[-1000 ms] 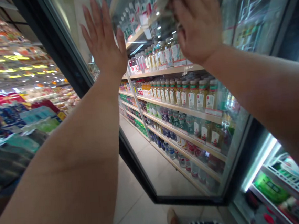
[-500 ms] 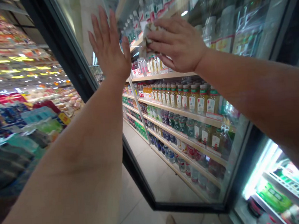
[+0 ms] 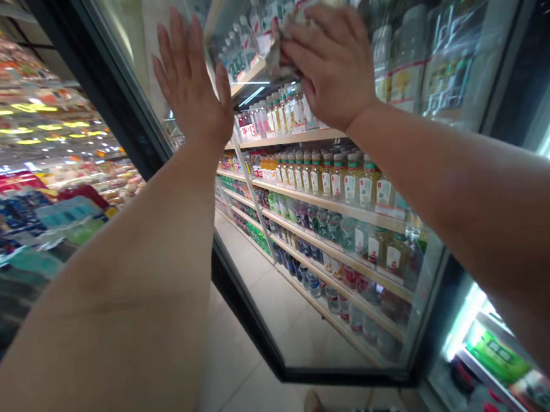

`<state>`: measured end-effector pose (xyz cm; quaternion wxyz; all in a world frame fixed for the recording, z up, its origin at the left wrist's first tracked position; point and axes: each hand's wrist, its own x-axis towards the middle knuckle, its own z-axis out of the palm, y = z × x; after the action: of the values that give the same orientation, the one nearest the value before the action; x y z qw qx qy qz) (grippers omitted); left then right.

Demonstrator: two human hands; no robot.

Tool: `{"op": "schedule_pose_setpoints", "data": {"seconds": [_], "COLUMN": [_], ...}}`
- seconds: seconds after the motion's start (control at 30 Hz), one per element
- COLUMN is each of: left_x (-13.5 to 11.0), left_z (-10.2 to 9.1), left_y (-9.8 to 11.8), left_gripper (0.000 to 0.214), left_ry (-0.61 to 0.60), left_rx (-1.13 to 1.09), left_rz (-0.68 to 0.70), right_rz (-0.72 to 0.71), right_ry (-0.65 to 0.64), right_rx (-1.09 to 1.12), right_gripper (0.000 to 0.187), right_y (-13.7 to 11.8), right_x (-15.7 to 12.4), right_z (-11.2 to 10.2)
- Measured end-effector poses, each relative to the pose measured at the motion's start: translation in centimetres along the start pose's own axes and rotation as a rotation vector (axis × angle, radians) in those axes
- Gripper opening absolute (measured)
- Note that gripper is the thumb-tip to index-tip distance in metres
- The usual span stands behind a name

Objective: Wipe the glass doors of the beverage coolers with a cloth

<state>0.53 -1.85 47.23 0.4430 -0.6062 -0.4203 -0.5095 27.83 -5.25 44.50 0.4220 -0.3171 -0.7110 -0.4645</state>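
Note:
A glass door [image 3: 315,349] with a dark frame stands swung out in front of me. My left hand [image 3: 194,88] lies flat against the upper left of the pane, fingers spread, holding nothing. To its right, my right hand [image 3: 333,68] presses a crumpled, pale patterned cloth [image 3: 280,59] to the glass. Its fingers are bent over the cloth and cover part of it. Through the pane show wooden shelves with rows of bottles, among them yellowish drinks with green caps [image 3: 349,181].
At the lower right is a lit cooler [image 3: 500,353] with packaged goods inside. Blurred store displays [image 3: 33,225] line the left side. Pale floor tiles [image 3: 239,361] lie below, with a shoe [image 3: 313,409] near the door's bottom edge.
My right hand has slid the cloth slightly on the glass, its wrist turning so the fingers point more upward. My left hand stays flat on the pane. The view has shifted a little.

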Motion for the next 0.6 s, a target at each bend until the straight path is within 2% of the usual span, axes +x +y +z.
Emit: {"op": "schedule_pose_setpoints", "data": {"seconds": [0.07, 0.1, 0.13, 0.17, 0.27, 0.3, 0.33, 0.37, 0.47, 0.5, 0.53, 0.57, 0.6], "left_x": [0.8, 1.3, 1.6, 1.9, 2.0, 2.0, 1.9, 1.8, 1.5, 1.4, 1.3, 1.2, 1.1], "left_z": [-0.5, -0.8, -1.0, -1.1, -1.0, -0.8, -0.6, -0.5, -0.6, -0.8, -1.0, -1.3, -1.5], "left_y": [0.0, 0.2, 0.4, 0.6, 1.0, 1.0, 0.9, 0.9, 0.8, 1.0, 1.1, 1.3, 1.5], "left_gripper": [0.061, 0.062, 0.066, 0.070, 0.078, 0.076, 0.075, 0.074, 0.069, 0.067, 0.066, 0.065, 0.064], "left_ry": [0.019, 0.042, 0.070, 0.089, 0.043, 0.021, 0.004, -0.001, 0.010, 0.018, 0.023, 0.028, 0.030], "left_rx": [-0.019, -0.026, -0.038, -0.063, -0.176, -0.183, -0.159, -0.104, 0.118, 0.182, 0.238, 0.284, 0.321], "left_rz": [-0.035, -0.059, -0.071, -0.069, -0.023, -0.012, -0.007, 0.001, 0.066, 0.084, 0.094, 0.094, 0.089], "right_rz": [0.290, 0.369, 0.376, 0.300, -0.157, -0.256, -0.278, -0.217, 0.261, 0.374, 0.391, 0.302, 0.131], "right_ry": [0.095, 0.119, 0.114, 0.076, -0.137, -0.191, -0.204, -0.175, 0.073, 0.142, 0.157, 0.109, 0.011], "right_rx": [-0.003, -0.007, -0.009, -0.007, 0.025, 0.046, 0.065, 0.080, 0.102, 0.103, 0.102, 0.106, 0.115], "right_gripper": [0.056, 0.058, 0.059, 0.060, 0.061, 0.061, 0.060, 0.060, 0.063, 0.064, 0.065, 0.064, 0.063], "right_y": [-0.1, -0.2, -0.2, -0.2, -0.4, -0.4, -0.4, -0.4, -0.3, -0.3, -0.3, -0.3, -0.4], "right_x": [0.1, 0.1, 0.0, -0.1, -0.5, -0.6, -0.6, -0.5, -0.1, 0.0, 0.0, -0.1, -0.2], "right_z": [0.3, 0.4, 0.4, 0.3, -0.3, -0.5, -0.6, -0.6, -0.2, -0.1, 0.0, 0.0, -0.1]}}
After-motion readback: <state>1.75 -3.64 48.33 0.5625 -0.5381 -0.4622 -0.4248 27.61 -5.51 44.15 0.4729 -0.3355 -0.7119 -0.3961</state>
